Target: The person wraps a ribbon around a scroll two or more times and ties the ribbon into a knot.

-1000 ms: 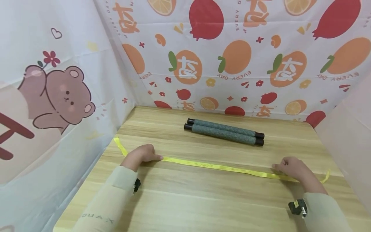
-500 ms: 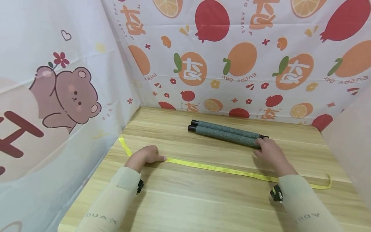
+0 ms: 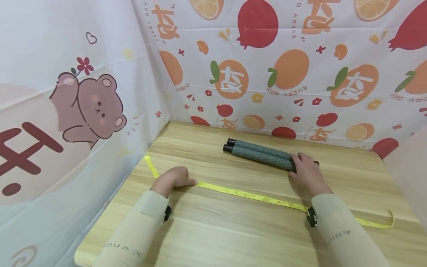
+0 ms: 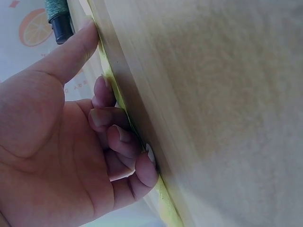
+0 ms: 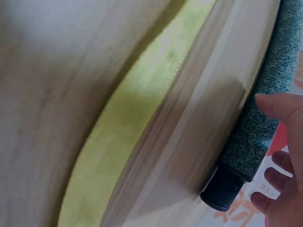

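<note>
Two rolled scrolls, the near one (image 3: pixel 258 155) and the far one (image 3: pixel 263 146), lie side by side, green-patterned with black end knobs. My right hand (image 3: pixel 306 171) grips them near their right ends. In the right wrist view its thumb lies along the green roll (image 5: pixel 260 137) and its fingers are on the other side. A long yellow ribbon (image 3: pixel 247 195) stretches across the table in front of them. My left hand (image 3: pixel 176 176) rests on the ribbon near its left end, thumb extended along it; in the left wrist view its loosely bent fingers touch the ribbon (image 4: pixel 166 201).
Everything lies on a light wooden table (image 3: pixel 207 230). A fruit-printed cloth (image 3: pixel 260 70) stands along the back edge and a bear-printed cloth (image 3: pixel 66 148) along the left. The ribbon's right end passes under my right forearm and curls up beyond it.
My right hand has left the ribbon's right part, reached inward and away from me to the scrolls, and taken hold of them. My left hand stays on the ribbon. The head view has shifted slightly.
</note>
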Demonstrator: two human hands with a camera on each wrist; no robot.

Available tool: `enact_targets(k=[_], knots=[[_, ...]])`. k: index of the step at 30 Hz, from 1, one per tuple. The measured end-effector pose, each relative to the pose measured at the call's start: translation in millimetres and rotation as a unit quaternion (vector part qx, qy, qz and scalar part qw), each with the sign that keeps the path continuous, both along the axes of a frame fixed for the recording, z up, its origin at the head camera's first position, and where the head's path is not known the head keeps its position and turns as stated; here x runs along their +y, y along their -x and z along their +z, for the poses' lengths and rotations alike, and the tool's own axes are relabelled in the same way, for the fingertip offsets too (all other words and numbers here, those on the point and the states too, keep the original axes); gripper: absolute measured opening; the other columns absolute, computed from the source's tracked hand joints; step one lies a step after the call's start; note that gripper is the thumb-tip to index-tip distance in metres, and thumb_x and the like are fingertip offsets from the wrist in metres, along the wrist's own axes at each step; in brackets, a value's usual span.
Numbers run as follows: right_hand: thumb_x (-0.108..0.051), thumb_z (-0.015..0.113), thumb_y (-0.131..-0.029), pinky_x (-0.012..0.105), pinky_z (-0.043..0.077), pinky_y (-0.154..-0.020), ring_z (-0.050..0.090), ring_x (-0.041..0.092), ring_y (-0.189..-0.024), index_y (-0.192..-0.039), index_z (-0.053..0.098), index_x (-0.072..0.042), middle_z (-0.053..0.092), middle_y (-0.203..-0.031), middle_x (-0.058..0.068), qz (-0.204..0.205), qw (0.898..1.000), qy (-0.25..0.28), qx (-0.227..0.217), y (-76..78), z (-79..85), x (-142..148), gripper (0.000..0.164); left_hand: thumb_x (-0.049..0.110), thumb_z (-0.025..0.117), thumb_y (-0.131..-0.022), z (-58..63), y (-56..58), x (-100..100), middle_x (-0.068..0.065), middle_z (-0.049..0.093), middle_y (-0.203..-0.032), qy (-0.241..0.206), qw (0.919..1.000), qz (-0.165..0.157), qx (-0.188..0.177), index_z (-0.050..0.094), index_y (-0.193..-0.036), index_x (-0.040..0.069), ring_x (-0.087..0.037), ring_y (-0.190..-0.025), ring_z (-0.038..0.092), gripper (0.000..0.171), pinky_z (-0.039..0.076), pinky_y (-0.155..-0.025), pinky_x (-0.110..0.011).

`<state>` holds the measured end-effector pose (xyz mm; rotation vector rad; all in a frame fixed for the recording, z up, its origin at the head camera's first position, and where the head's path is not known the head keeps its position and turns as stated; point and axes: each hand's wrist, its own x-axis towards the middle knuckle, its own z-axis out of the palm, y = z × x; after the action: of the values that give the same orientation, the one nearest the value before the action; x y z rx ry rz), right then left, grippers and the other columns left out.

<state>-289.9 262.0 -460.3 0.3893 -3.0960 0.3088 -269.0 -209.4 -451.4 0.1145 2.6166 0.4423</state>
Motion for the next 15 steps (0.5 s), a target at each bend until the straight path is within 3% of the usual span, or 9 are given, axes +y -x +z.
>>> enact_targets(k=[9, 15], knots=[[-0.033, 0.06, -0.088, 0.078, 0.012, -0.1, 0.009, 0.049, -0.134, -0.149, 0.017, -0.005, 0.014, -0.151, 0.032, -0.011, 0.998, 0.003, -0.054, 6.5, -10.6, 8.3, 0.08, 0.05, 0.065, -0.082, -2.1, -0.7, 1.8, -0.008, 0.058, -0.082, -0.003, 1.0, 0.006, 0.0, 0.058, -0.088, 0.004, -0.021, -0.072, 0.05, 0.047, 0.043, -0.066, -0.034], [-0.026, 0.06, -0.086, 0.075, 0.02, -0.1, 0.019, 0.05, -0.13, -0.147, 0.022, -0.001, 0.025, -0.145, 0.034, -0.014, 0.999, 0.005, -0.04, 8.9, -10.4, 7.3, 0.076, 0.049, 0.066, -0.082, -1.8, -1.0, 0.7, -0.007, 0.056, -0.076, -0.003, 0.9999, 0.01, 0.008, 0.057, -0.083, 0.006, -0.02, -0.068, 0.049, 0.045, 0.041, -0.062, -0.032]])
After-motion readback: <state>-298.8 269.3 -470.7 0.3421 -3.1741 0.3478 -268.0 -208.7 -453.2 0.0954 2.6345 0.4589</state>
